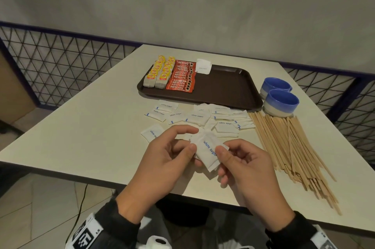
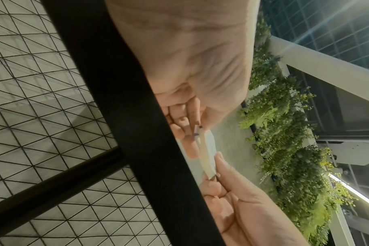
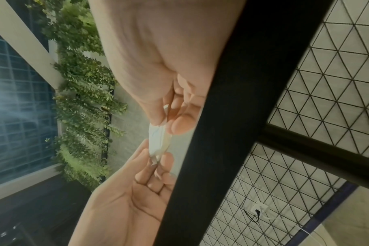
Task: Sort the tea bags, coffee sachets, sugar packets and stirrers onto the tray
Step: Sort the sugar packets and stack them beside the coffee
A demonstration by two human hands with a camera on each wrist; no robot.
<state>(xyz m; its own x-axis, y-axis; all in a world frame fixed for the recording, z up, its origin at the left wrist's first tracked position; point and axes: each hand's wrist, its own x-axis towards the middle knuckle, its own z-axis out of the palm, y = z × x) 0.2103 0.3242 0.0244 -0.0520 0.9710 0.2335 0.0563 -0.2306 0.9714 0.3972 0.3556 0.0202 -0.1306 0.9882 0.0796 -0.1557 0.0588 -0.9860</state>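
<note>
Both hands hold a small stack of white sugar packets above the table's near edge. My left hand pinches its left end and my right hand pinches its right end. The wrist views show the stack edge-on between the fingers. Several loose sugar packets lie on the table before the brown tray. On the tray's left stand rows of yellow tea bags, red coffee sachets and a few sugar packets. Wooden stirrers fan out at the right.
Two blue-and-white cups stand right of the tray, beside the stirrers' far ends. The tray's right half is bare. A wire-mesh railing runs behind and beside the cream table.
</note>
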